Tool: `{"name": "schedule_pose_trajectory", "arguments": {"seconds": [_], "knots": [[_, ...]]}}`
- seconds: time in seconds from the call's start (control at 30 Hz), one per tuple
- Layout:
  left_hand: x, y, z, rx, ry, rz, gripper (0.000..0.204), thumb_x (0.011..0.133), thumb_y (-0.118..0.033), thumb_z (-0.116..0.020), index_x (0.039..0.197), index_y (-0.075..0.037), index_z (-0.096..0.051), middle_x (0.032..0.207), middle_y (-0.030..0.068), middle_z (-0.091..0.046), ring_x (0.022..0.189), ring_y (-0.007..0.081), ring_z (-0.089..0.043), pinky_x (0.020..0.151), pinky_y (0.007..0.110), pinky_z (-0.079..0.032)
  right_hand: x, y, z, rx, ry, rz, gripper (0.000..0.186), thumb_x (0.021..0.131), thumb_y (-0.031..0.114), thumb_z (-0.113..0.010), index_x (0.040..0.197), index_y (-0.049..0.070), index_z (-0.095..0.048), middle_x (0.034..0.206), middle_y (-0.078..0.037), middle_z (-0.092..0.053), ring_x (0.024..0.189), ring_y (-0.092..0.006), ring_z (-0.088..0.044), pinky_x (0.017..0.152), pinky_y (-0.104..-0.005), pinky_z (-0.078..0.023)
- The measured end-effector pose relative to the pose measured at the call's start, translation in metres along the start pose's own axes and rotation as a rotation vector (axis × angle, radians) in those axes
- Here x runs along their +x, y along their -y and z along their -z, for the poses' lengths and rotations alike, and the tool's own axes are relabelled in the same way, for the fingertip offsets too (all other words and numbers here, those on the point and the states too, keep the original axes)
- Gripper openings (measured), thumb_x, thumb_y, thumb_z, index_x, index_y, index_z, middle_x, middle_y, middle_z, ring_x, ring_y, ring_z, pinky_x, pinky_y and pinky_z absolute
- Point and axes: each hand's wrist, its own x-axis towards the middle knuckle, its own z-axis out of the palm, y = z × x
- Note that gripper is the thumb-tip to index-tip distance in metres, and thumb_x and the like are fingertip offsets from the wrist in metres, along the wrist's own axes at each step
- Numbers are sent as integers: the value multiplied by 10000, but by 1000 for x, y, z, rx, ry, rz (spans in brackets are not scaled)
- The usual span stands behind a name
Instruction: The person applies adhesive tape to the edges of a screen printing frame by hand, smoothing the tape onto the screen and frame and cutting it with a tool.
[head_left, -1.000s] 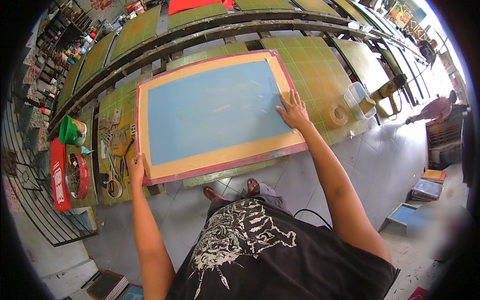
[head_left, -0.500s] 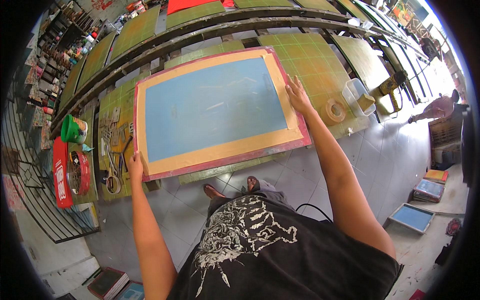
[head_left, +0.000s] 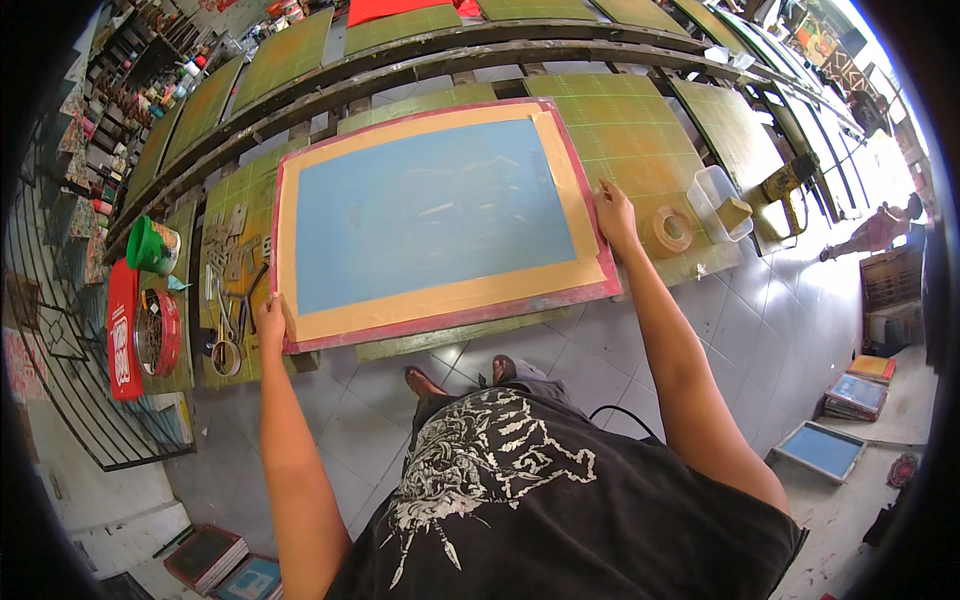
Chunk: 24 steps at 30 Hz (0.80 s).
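Note:
A large screen printing frame (head_left: 430,215) with blue mesh, tan tape round the inside and a red-stained border lies across green gridded boards. My left hand (head_left: 271,326) is closed on its near left corner, with the thumb on top. At the right edge, my right hand (head_left: 616,216) has its fingers curled against the border; the fingertips are partly hidden. A roll of tape (head_left: 671,230) and a clear plastic tub (head_left: 715,195) holding a tan block sit to the right of that hand. Scissors (head_left: 227,310) and another tape roll (head_left: 227,357) lie left of the frame.
A green bucket (head_left: 152,245), a red round tin (head_left: 157,333) and a red packet (head_left: 123,330) stand at the left end. Dark rails (head_left: 420,68) run behind the boards. More screens (head_left: 823,450) lean or lie low at the right. Another person (head_left: 875,232) is far right.
My right hand has slid outward and down from lying spread over the frame's right border to curling at its edge. The left hand keeps its hold on the corner.

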Motion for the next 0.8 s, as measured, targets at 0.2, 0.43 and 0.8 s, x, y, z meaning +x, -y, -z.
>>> {"name": "schedule_pose_trajectory", "arguments": {"seconds": [0.2, 0.43, 0.8], "knots": [[14, 0, -12, -44, 62, 27, 639, 990, -525, -452, 1097, 82, -621, 1073, 260, -646, 985, 370, -614, 869, 438, -458, -30, -35, 1, -256, -44, 45, 493, 952, 408, -555, 1209, -6, -632, 1190, -264, -590, 1149, -381, -548, 961, -452, -437], [16, 9, -2, -100, -172, 124, 743, 945, -636, -410, 1220, 14, -640, 1278, 259, -603, 1220, 379, -556, 1019, 461, -406, -12, -18, -29, 707, 191, -337, 491, 994, 506, -492, 1053, 50, -664, 722, -3, -532, 560, -100, -449, 479, -298, -349], [-81, -24, 119, -189, -387, 5, 642, 964, -552, -428, 968, 55, -640, 1057, 298, -648, 1035, 442, -609, 878, 471, -455, -70, 40, 76, 1152, 283, -247, 627, 943, 546, -577, 1279, 17, -547, 1184, -106, -632, 1069, -235, -627, 924, -365, -516]]}}
